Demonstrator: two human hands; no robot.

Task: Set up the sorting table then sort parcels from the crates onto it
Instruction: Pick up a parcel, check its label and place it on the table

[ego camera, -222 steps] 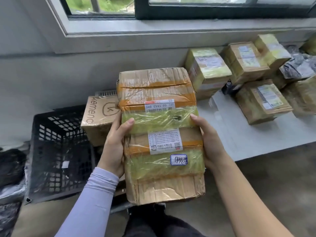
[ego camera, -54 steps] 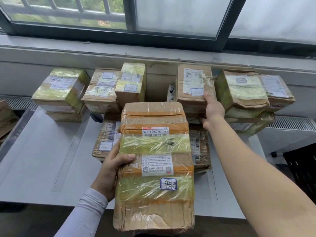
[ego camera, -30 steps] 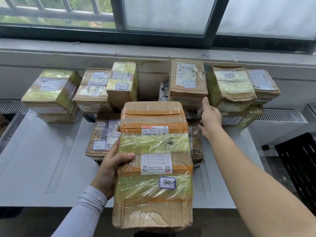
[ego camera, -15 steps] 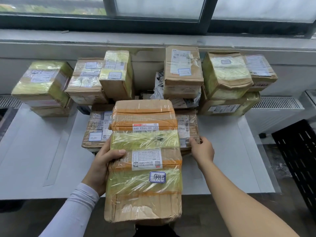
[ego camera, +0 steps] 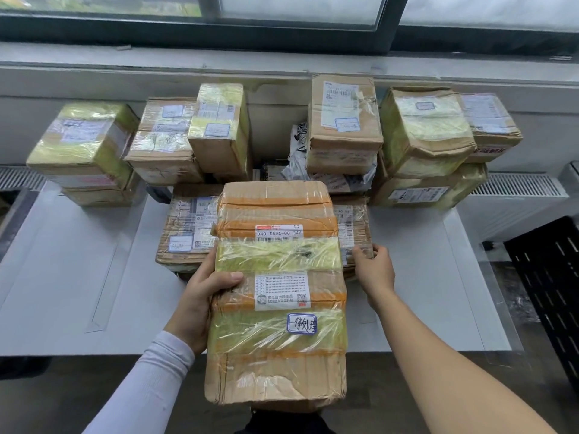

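Two hands — left hand, right hand — on parcels

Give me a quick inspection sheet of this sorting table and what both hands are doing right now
Surface: white table, parcels along the back.
Job's things: long taped parcel held above the front edge; flat parcel lying behind it.
Clutter: stacked boxes by the wall.
Grippers: left hand grips the long taped parcel's side; right hand pinches the flat parcel's near corner.
Cables: nothing seen.
Surroundings: window, radiator grille, black crate at right.
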